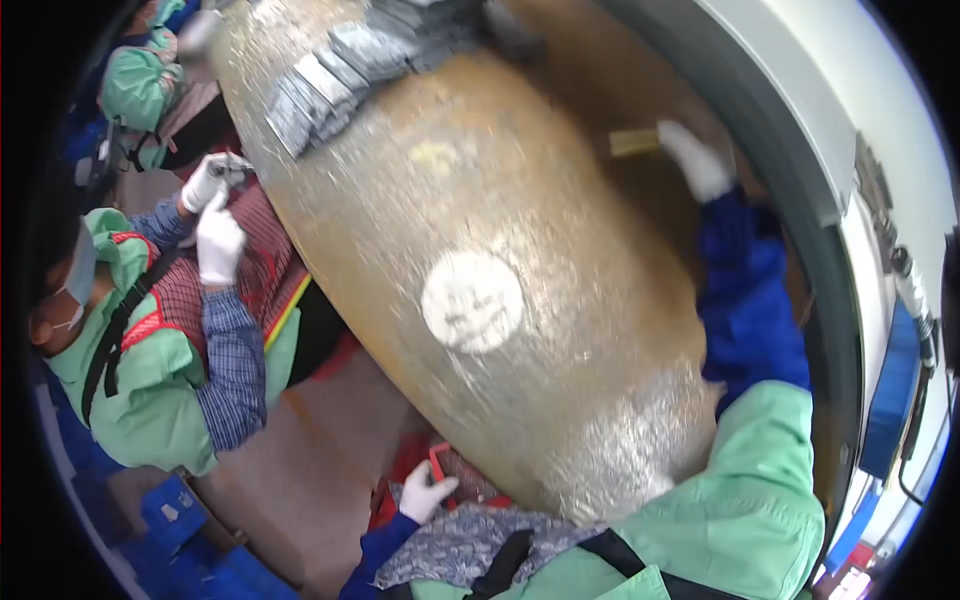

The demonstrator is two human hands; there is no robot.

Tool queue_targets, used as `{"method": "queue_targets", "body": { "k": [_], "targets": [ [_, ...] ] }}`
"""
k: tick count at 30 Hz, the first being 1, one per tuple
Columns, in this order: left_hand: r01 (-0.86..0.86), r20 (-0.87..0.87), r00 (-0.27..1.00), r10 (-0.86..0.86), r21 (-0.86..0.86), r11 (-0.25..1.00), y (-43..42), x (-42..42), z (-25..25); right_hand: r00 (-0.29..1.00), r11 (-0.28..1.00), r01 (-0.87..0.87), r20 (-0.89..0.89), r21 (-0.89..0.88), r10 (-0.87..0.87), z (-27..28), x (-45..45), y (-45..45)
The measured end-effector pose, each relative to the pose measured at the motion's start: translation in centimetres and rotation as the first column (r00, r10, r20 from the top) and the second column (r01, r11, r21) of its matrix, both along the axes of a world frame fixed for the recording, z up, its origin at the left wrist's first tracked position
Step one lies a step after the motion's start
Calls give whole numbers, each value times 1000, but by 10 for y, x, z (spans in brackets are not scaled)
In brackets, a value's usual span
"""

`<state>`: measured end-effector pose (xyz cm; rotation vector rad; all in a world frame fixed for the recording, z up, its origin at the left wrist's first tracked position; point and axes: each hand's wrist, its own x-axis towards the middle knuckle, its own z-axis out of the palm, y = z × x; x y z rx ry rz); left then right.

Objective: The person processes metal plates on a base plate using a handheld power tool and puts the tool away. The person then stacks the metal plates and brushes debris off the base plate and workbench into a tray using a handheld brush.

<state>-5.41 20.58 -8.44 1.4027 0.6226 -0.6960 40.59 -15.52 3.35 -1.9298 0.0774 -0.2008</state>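
My right hand (697,165), in a white glove, reaches far over the worn metal-topped table (580,240). Its fingers are closed on one end of a short yellowish strip (634,142), somewhat blurred, whose exact kind I cannot make out. Low beside the table's near left edge, my left hand (428,492), also gloved in white, grips the edge of a red-rimmed pan (440,463). Part of that pan is hidden by the hand and the table edge. A white round patch with dark marks (472,302) lies on the tabletop between my hands.
Grey metal pieces (330,85) lie in rows at the table's far end. At the left sits a co-worker (150,340) whose gloved hands hold a small metal part (237,172). Blue bins (175,510) stand lower left. A grey curved frame (790,110) borders the right side.
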Motion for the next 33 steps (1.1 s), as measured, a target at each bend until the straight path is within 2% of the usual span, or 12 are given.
{"method": "queue_targets", "body": {
  "k": [2, 4, 7, 11, 18, 21, 22, 23, 24, 26, 28, 33],
  "targets": [
    [-100, -37, 995, 98, -52, 994, -4, -2, 7, 974, 997, -47, 219, -54, 58, -1, 44, 1],
    [-132, -31, 991, 130, -74, 988, -8, 0, 15, 987, 984, 104, 136, -145, -84, -6, 62, 0],
    [-154, -25, 988, 153, -91, 984, -9, -4, 19, 990, 955, 7, 135, -297, 35, -24, 41, -8],
    [-181, -16, 983, 181, -158, 971, -15, 6, 24, 944, 946, -323, -77, -31, 320, -3, -61, -20],
    [-158, 49, 984, 169, -174, 972, -14, 2, 17, 807, 845, -527, -365, -91, 464, 57, -162, -12],
    [-162, 65, 982, 176, -178, 971, -14, -2, 19, 889, 896, -437, -117, 75, 443, 29, -102, 9],
    [-160, 71, 982, 174, -169, 972, -14, -5, 17, 913, 912, -402, 44, -87, 406, 18, -79, 20],
    [-195, 62, 975, 212, -207, 959, -15, -6, 17, 940, 935, -336, 19, -117, 340, 7, -62, 30],
    [-175, 72, 979, 188, -166, 971, -15, -9, 18, 937, 947, -299, -150, 113, 314, 2, -52, 40],
    [-125, 85, 988, 133, -88, 988, -12, -11, 20, 935, 944, -324, -177, -67, 308, -5, -63, 45],
    [-158, 98, 981, 170, -119, 980, -14, -10, 23, 859, 843, -512, -80, -167, 506, 2, -105, 34],
    [-170, 128, 974, 188, -134, 976, -16, -16, 25, 746, 731, -652, -340, -202, 572, 58, -217, 15]
  ]
}}
